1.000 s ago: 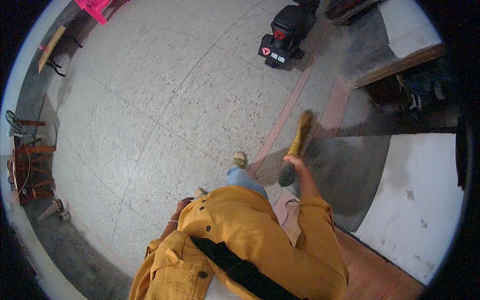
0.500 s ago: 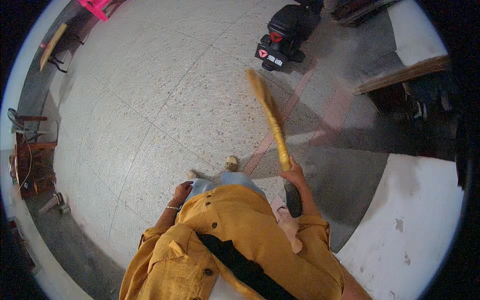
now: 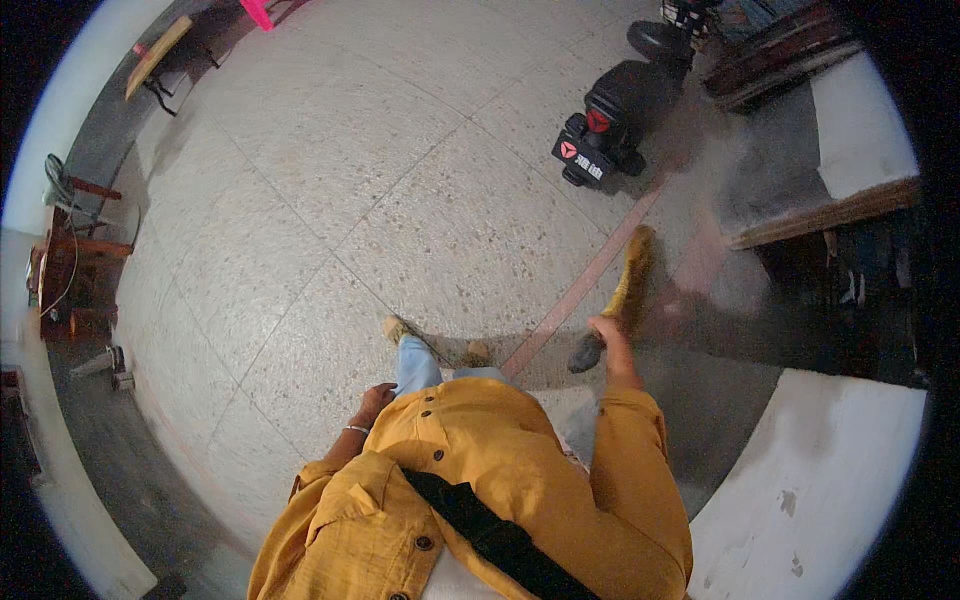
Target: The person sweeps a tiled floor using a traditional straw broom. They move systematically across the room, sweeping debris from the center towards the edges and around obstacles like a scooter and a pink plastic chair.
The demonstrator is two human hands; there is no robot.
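Speckled grey tiled floor (image 3: 330, 190) with a black scooter (image 3: 612, 125) and a red inlaid strip (image 3: 580, 290).

A: How many brooms do you count?
B: One broom (image 3: 628, 290), its handle gripped in the right hand (image 3: 607, 330), the straw-coloured bristles just beyond the knuckles.

A: And hands?
B: Two. The left hand (image 3: 377, 400) hangs with nothing in it, and one bracelet (image 3: 357, 430) sits just behind it on the wrist.

A: Shoes?
B: Two shoes (image 3: 397, 328), on the floor between the two hands.

A: Vehicles?
B: One black scooter (image 3: 612, 120), well beyond the right hand.

A: Anything far off the left hand?
B: One pink stool (image 3: 256, 12) and one wooden bench (image 3: 158, 55), both well apart from it.
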